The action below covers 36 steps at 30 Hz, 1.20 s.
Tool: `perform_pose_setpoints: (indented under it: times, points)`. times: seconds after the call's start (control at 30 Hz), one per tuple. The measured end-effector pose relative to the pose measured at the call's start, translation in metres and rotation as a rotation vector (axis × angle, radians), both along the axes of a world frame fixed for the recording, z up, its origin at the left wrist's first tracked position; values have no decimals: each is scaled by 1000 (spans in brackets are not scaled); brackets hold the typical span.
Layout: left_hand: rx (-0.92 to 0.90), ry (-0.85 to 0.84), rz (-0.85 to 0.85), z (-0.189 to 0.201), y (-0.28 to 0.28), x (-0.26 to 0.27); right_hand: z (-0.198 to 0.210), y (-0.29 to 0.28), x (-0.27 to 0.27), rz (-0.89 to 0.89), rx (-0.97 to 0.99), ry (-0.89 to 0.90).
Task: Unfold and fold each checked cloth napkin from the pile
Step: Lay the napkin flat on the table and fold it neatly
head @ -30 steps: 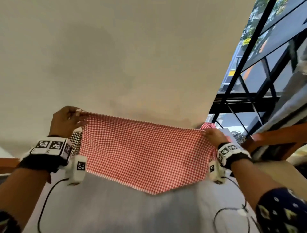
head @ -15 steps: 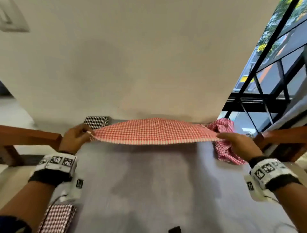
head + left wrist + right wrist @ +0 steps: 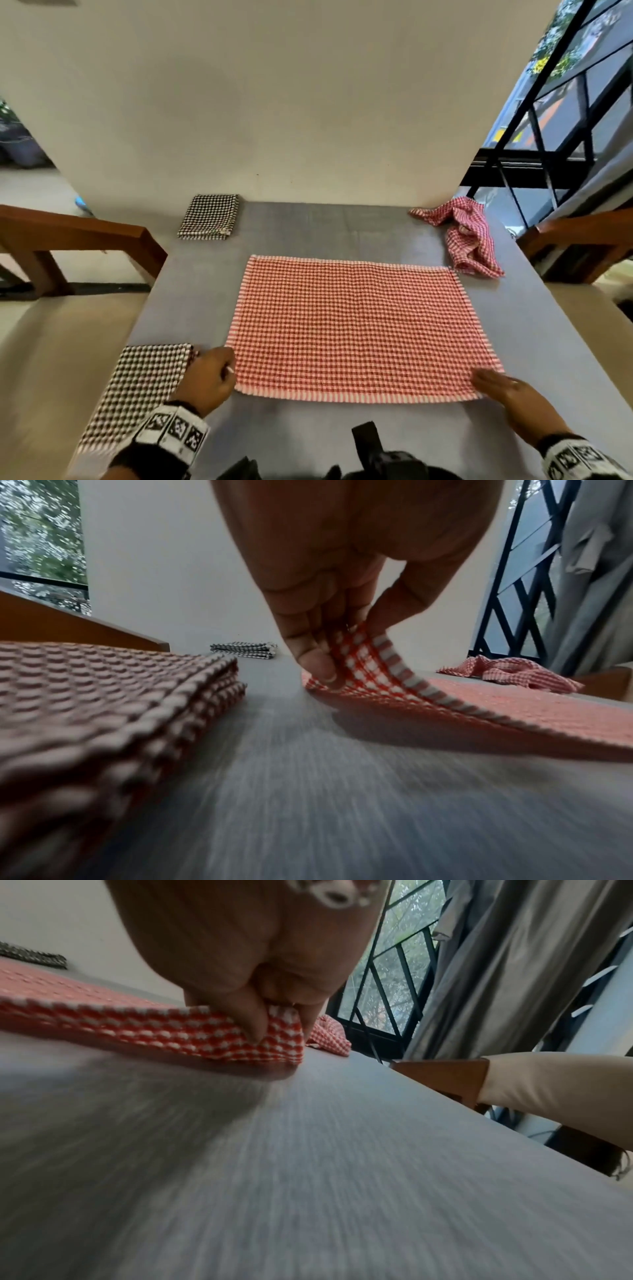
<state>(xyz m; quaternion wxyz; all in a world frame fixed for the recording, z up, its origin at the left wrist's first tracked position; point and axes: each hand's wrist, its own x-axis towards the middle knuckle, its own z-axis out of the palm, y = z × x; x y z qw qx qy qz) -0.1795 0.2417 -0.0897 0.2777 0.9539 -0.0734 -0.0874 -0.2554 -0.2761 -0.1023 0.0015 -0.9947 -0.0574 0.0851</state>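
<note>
A red and white checked napkin [image 3: 356,325] lies spread flat on the grey table [image 3: 308,226]. My left hand [image 3: 212,375] pinches its near left corner [image 3: 356,656] between thumb and fingers. My right hand [image 3: 503,390] pinches the near right corner [image 3: 274,1039]. A crumpled red checked napkin [image 3: 466,236] lies at the far right of the table, also in the left wrist view [image 3: 507,674]. A folded black checked napkin [image 3: 209,216] lies at the far left. A folded brown checked napkin [image 3: 137,387] lies beside my left hand.
Wooden chair arms stand at the left [image 3: 75,236] and the right [image 3: 575,233] of the table. A white wall [image 3: 274,102] rises behind it. A black-barred window [image 3: 555,113] and a grey curtain [image 3: 514,969] are on the right.
The red napkin, held up in the air before, has come down and now lies flat on the table. Both hands moved toward me with the near corners.
</note>
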Motion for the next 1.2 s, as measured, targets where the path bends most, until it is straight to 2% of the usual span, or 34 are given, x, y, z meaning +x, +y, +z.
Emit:
perform_pose_setpoints:
  times: [0.07,0.13,0.23,0.3,0.33,0.4,0.47,0.53,0.6,0.8,0.87,0.9,0.97,1.07,1.13,1.2]
  points:
    - [106,16,-60,-3,0,-16,1,0,-13,-68,86,43]
    - [274,-20,-119,-4,-2,-23,8,8,-18,-208,151,111]
    - [376,-151,-191,3,-14,-13,11,50,0,-296,246,-42]
    - [433,-68,-241,1,-25,-1,16,119,21,-214,300,-79]
    - [457,-4,-268,-4,-30,4,19,162,30,-141,327,-36]
    - [439,68,-300,-16,-37,9,20,242,39,96,368,140]
    - [383,69,-266,-26,-41,9,14,283,41,307,312,289]
    - [391,96,-229,-28,-42,8,5,278,45,325,204,352]
    - [429,128,-221,-27,-42,8,3,242,49,207,158,313]
    - [458,199,-229,-19,-45,8,5,67,38,-397,30,306]
    - [462,215,-236,-12,-49,15,12,46,46,-581,0,301]
    - [451,211,-232,-7,-52,22,18,54,56,-624,-10,258]
    - [446,164,-223,0,-61,39,25,98,85,-535,50,174]
    - [484,152,-231,4,-74,63,26,206,112,-82,217,195]
    - [505,213,-221,0,-77,73,25,262,112,263,165,307]
    - [514,297,-236,-6,-73,76,17,272,117,403,58,397]
